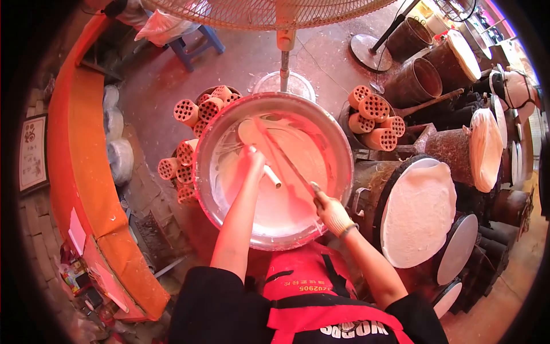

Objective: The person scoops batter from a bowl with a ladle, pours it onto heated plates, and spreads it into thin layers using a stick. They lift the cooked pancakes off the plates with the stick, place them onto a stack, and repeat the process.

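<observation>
While the left hand (252, 160) is gripping a white rod (271, 175) over the batter basin (229, 120), the gloved right hand (331, 211) is clasping a thin stick (286, 160). Batter is looking runny and slippery; the stiff, light tools are being held best at dry upper ends.

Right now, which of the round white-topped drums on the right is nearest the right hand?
The large white-coated round drum directly beside the big metal basin; the other drums stand farther right and behind it, away from the right hand.

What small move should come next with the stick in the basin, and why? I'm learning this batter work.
Probably draw the long stick back through the white batter. The right hand grips its near end, its far end lies across the metal basin, and the left hand holds a short white handle.
</observation>
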